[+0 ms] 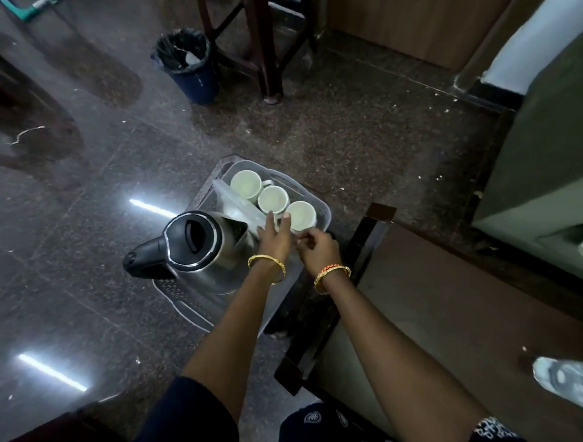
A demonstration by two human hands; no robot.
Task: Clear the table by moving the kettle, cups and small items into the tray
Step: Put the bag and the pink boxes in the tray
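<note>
A grey plastic tray point(191, 308) lies on the dark floor beside a wooden table. In it stands a steel kettle point(199, 249) with a black lid and handle. Three white cups point(272, 198) sit in a row at the tray's far end, next to a clear plastic packet point(232, 202). My left hand point(276, 235) reaches over the tray with straight fingers touching the rim of the nearest cup point(302, 214). My right hand point(317, 247) is beside it, fingers curled, pinching something small and pale that I cannot make out.
The wooden table point(448, 296) stands to the right, with a crumpled plastic bottle point(565, 379) at its right edge. A dark blue waste bin point(188, 65) and chair legs point(259, 43) stand farther off on the floor. A grey cabinet point(550, 150) is at the far right.
</note>
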